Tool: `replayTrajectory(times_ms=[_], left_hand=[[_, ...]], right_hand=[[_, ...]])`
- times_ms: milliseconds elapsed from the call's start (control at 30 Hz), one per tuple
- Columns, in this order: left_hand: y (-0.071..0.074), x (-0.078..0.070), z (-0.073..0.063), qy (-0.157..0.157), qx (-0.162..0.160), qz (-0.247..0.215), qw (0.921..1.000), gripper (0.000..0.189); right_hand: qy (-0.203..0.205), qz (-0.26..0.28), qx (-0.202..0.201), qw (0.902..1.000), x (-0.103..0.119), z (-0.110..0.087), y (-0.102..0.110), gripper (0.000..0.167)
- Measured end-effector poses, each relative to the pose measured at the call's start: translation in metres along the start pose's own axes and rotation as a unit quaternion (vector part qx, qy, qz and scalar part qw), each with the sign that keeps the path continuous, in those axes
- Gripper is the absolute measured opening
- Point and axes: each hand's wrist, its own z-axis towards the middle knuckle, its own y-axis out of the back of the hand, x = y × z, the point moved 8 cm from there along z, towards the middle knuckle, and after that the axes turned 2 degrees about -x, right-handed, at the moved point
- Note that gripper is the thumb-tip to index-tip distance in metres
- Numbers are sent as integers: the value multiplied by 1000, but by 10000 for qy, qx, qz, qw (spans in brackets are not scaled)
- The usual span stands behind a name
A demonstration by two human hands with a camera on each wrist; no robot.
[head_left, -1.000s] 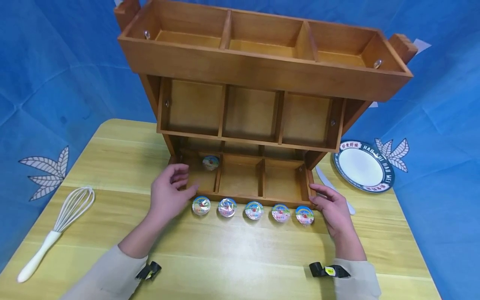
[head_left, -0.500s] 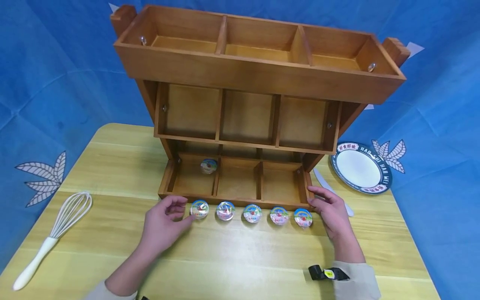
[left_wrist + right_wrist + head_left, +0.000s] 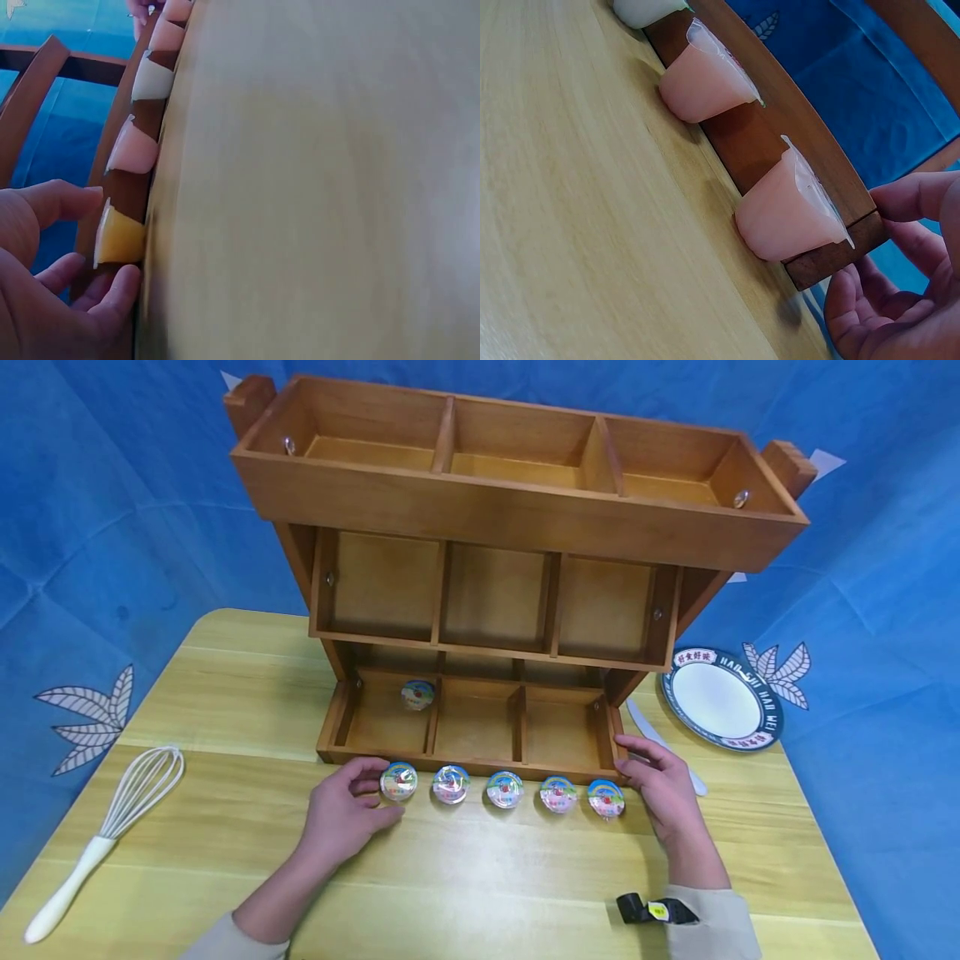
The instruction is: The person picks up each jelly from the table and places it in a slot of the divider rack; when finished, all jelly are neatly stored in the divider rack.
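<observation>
Several small jelly cups with printed lids stand in a row along the front of a three-tier wooden rack (image 3: 517,531). My left hand (image 3: 341,814) is at the row's left end, thumb and fingers spread on either side of the yellow jelly cup (image 3: 121,236). A gap shows between thumb and cup in the left wrist view. My right hand (image 3: 667,789) grips the front right corner of the rack's bottom tray (image 3: 840,251), beside a pink jelly cup (image 3: 791,214). One more jelly cup (image 3: 417,695) sits in the bottom tray's left compartment.
A white whisk (image 3: 105,843) lies at the table's left. On the right are a plate (image 3: 722,697) with a dark patterned rim and a white knife (image 3: 697,781), partly behind my right hand. Blue cloth (image 3: 112,568) hangs behind the table (image 3: 487,893).
My left hand has moved from the bottom tray's front left corner down toward me, then in to the yellow jelly cup. My right hand stays at the tray's corner.
</observation>
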Motion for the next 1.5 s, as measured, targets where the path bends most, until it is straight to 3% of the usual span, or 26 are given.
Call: replayTrajectory(times_ms=[333, 900, 1233, 1500], left_hand=[[-6, 9, 6, -6, -8, -125, 9999, 56], [-8, 12, 5, -246, 66, -382, 9989, 50], [-2, -8, 8, -595, 282, 133, 9977, 49], [6, -31, 9, -1018, 478, -4, 9937, 48]], right_hand=[[37, 72, 65, 9999, -1, 0, -1, 39], [27, 109, 108, 9999, 2, 0, -3, 40], [-44, 189, 26, 9998, 1, 0, 1, 40], [-12, 138, 62, 9999, -1, 1, -1, 40]])
